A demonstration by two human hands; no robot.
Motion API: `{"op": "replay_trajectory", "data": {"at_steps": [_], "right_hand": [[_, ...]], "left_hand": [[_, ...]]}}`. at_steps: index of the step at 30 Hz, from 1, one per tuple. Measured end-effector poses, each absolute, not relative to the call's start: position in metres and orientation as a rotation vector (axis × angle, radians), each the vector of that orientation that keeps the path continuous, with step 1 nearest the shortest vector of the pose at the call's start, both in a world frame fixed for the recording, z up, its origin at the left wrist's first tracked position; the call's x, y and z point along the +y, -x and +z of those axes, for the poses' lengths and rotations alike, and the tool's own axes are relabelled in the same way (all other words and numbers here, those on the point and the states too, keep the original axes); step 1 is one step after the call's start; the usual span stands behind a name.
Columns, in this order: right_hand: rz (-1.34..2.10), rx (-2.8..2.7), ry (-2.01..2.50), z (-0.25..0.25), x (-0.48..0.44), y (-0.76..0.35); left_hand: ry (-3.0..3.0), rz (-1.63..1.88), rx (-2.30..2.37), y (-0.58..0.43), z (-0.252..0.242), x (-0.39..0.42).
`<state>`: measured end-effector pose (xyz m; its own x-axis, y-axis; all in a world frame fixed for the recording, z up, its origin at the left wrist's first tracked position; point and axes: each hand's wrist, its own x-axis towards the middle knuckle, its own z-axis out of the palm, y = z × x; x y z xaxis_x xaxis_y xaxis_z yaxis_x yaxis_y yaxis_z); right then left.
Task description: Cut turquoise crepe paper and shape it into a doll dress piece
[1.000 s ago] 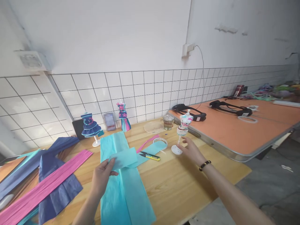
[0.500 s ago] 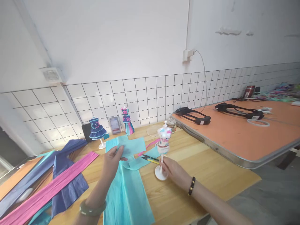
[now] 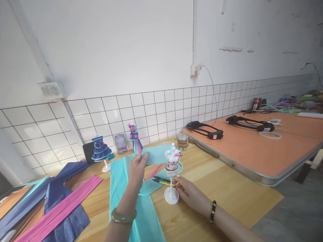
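My left hand (image 3: 137,169) pinches the left end of a short light-blue crepe-like strip (image 3: 157,155), held up above the table. The strip's right end reaches behind a miniature dress form (image 3: 172,161). This form has a white, pink and blue decorated bodice and stands upright on a round white base. My right hand (image 3: 188,191) has its curled fingers at the form's thin stem, just above the base. Yellow-and-black thread snips (image 3: 163,181) lie behind the stem, partly hidden. A long turquoise sheet (image 3: 126,178) lies under my left forearm, with a loose light-blue piece (image 3: 151,187) beside it.
Two dressed miniature forms, one in a navy dress (image 3: 101,149) and one in a striped skirt (image 3: 135,137), stand at the back. A glass cup (image 3: 182,142) is by the orange table (image 3: 252,151). Pink strip (image 3: 63,208) and navy fabric (image 3: 54,198) lie left.
My left hand has moved right and up with the light-blue strip, bringing it behind the dress form. My right hand stays by the stem. The view has shifted slightly.
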<state>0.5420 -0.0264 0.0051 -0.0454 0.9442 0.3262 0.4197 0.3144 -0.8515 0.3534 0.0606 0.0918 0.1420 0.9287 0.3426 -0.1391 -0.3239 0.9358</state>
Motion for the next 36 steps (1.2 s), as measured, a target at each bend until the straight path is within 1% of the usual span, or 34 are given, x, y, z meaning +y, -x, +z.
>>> {"op": "replay_trajectory", "data": {"at_steps": [2,6,10,14,17,21,27,36], "right_hand": [[0.792,-1.404,1.204,0.013,-0.022,-0.555],[0.860,-1.186,1.160,0.043,-0.008,-0.577],[0.971,-1.097,1.059,0.070,0.004,-0.578],[1.018,-1.044,0.994,0.076,0.011,-0.569],[1.001,-0.994,0.981,0.075,0.012,-0.565],[0.894,-0.924,0.999,0.076,0.007,-0.565],[0.752,-0.892,1.053,0.091,-0.011,-0.559],[0.745,-0.835,1.065,0.089,-0.012,-0.560]], "left_hand": [[-1.415,1.351,0.783,-0.356,0.091,0.061],[-1.361,1.288,0.725,-0.358,0.088,0.061],[-1.326,1.256,0.716,-0.359,0.084,0.062],[-1.326,1.229,0.700,-0.362,0.081,0.063],[-1.333,1.209,0.691,-0.364,0.082,0.062],[-1.339,1.216,0.727,-0.365,0.084,0.059],[-1.341,1.174,0.765,-0.367,0.090,0.052],[-1.230,1.171,0.746,-0.375,0.097,0.035]]}}
